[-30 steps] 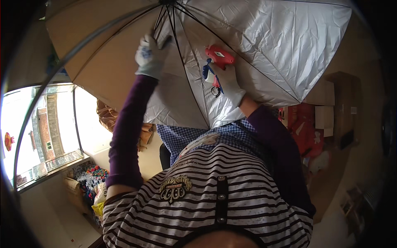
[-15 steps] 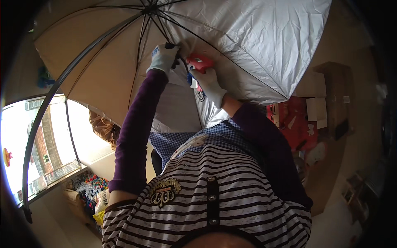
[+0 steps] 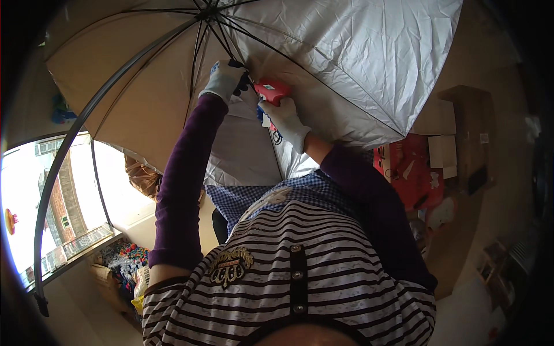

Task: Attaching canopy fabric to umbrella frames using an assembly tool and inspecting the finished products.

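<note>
An opened umbrella (image 3: 358,63) with silvery inner fabric fills the upper part of the view, its dark ribs meeting at a hub at the top. My left hand (image 3: 224,81), in a white glove with dark fingertips, is closed on a dark umbrella rib (image 3: 229,43) below the hub. Just right of it, my gloved right hand (image 3: 287,120) grips a red handheld tool (image 3: 273,90). The tool's head is close to the rib by my left fingers; whether they touch is hidden. A bit of blue and white shows beside the right fingers.
A long curved dark rod (image 3: 66,138) sweeps down the left side. Beyond it are a bright window (image 3: 57,196) and a container of colourful small items (image 3: 124,259). On the right sit a red printed surface (image 3: 412,173), a white open box (image 3: 442,151) and a brown cardboard box (image 3: 470,121).
Both hands have shifted slightly left, the right one bringing the red tool closer to the left hand. The umbrella has barely moved.
</note>
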The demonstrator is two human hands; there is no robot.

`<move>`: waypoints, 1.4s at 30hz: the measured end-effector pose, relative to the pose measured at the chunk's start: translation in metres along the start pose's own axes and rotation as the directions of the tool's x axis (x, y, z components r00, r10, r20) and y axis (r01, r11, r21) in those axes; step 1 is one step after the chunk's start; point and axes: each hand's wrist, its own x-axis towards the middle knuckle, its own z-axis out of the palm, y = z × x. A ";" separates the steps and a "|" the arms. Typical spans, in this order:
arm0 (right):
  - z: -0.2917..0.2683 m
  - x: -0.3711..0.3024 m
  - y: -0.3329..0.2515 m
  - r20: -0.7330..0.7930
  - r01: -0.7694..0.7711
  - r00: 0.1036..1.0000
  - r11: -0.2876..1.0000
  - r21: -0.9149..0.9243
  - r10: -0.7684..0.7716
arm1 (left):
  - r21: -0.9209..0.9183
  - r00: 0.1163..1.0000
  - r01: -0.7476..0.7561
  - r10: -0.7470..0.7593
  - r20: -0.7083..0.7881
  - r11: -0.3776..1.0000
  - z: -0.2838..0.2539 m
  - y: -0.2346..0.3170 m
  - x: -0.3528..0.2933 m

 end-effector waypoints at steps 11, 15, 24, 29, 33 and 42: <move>-0.021 0.015 0.009 0.180 -0.083 0.983 0.957 0.277 0.034 | -0.137 0.996 0.075 -0.068 0.051 0.988 -0.004 0.013 -0.011; -0.033 0.015 -0.001 0.302 -0.172 0.951 0.918 0.358 0.060 | -0.061 0.997 0.021 -0.017 0.070 0.998 -0.008 0.003 -0.006; -0.026 0.023 -0.027 0.385 -0.339 0.886 0.927 0.159 0.258 | -0.104 0.995 -0.015 0.025 0.100 0.994 -0.019 -0.010 -0.011; -0.082 0.101 0.025 0.722 -0.063 0.687 0.997 -0.048 0.078 | -0.167 0.974 -0.082 0.115 0.194 0.982 -0.007 0.018 -0.005; -0.049 0.064 0.001 0.721 -0.111 0.691 0.993 0.027 0.057 | 0.163 0.968 -0.213 0.186 0.167 0.963 -0.016 -0.029 0.015; -0.014 0.021 -0.008 0.371 -0.070 0.927 0.947 0.315 -0.055 | 0.289 0.994 -0.097 0.080 0.068 0.952 -0.083 0.016 0.014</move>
